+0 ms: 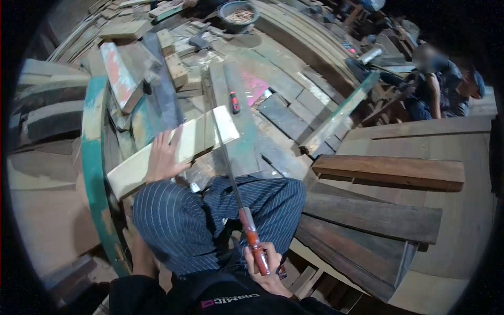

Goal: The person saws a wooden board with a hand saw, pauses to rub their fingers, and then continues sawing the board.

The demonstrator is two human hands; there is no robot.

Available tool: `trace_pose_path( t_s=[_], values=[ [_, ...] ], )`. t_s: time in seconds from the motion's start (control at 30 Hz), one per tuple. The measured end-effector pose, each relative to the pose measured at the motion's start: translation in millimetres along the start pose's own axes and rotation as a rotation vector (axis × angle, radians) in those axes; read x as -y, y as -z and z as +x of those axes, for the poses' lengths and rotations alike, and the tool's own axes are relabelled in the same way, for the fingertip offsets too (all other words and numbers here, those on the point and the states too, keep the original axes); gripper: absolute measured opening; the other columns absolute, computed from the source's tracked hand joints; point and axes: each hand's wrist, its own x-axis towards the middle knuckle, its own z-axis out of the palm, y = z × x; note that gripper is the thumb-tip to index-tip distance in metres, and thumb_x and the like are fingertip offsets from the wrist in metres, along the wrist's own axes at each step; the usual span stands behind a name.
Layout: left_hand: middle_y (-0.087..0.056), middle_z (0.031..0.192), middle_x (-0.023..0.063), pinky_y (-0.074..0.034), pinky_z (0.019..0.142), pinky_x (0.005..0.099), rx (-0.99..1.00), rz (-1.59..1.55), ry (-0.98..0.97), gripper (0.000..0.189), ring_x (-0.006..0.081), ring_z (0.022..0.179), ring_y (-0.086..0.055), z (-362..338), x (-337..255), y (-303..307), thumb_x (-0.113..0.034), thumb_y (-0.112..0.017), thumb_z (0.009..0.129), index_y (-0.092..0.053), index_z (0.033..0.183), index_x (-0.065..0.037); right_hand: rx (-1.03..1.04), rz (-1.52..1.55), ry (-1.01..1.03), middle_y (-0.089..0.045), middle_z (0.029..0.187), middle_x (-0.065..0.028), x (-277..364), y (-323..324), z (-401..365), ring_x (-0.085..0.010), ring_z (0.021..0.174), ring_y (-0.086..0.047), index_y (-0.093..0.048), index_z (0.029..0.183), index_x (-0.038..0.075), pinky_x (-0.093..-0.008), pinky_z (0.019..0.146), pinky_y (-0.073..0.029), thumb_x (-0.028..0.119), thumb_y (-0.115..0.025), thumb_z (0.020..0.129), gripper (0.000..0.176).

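My left hand [164,156] lies flat with its fingers spread on a pale wooden board [197,137], which slants up to the right in front of my knees. In my right hand [266,265] is the reddish-brown handle of a long, thin-bladed tool [231,173]. Its narrow blade reaches up and away, crossing over the board near the far right end; whether it touches the wood I cannot tell. Just beyond that end, a red and black handled tool [234,103] rests on a greenish plank.
A green-painted beam [94,157] curves along the left. Dark planks [373,215] and a reddish-brown beam [391,172] lie at the right. A bucket [239,17] of small pieces stands at the back. Another person [441,86] sits at the upper right.
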Motion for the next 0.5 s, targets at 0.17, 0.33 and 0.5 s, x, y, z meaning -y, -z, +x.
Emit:
trace_pose_path(
  t_s=[0.17,0.33,0.5],
  values=[
    [-0.047,0.135,0.0218,-0.039,0.108,0.0509,-0.069,0.050,-0.035,0.119,0.0417,0.122,-0.047,-1,7,-8,-0.033,-0.090,0.055,-0.034,0.156,-0.006,-0.011,-0.086,0.079,-0.062,0.062,-0.0117,6,0,11,-0.0202,0.044,-0.061,-0.059,0.089,-0.002,-0.0314,0.045,-0.048,0.011,-0.078,0.085,0.023],
    [-0.048,0.132,0.0238,-0.040,0.106,0.0502,-0.102,-0.005,0.000,0.122,0.0422,0.121,-0.047,0,6,-10,-0.027,-0.093,0.052,-0.034,0.157,-0.006,0.048,-0.060,0.121,-0.060,0.064,-0.0106,21,7,45,-0.0197,0.047,-0.060,-0.058,0.088,0.002,-0.0292,0.048,-0.046,0.010,-0.077,0.084,0.021],
    [-0.049,0.134,0.0235,-0.040,0.107,0.0500,-0.022,-0.011,-0.030,0.122,0.0411,0.121,-0.048,6,8,-9,-0.028,-0.094,0.051,-0.035,0.156,-0.007,0.316,0.002,0.003,-0.066,0.070,-0.0097,45,35,65,-0.0182,0.050,-0.066,-0.056,0.098,-0.003,-0.0278,0.046,-0.050,0.008,-0.080,0.085,0.029]
  ],
)
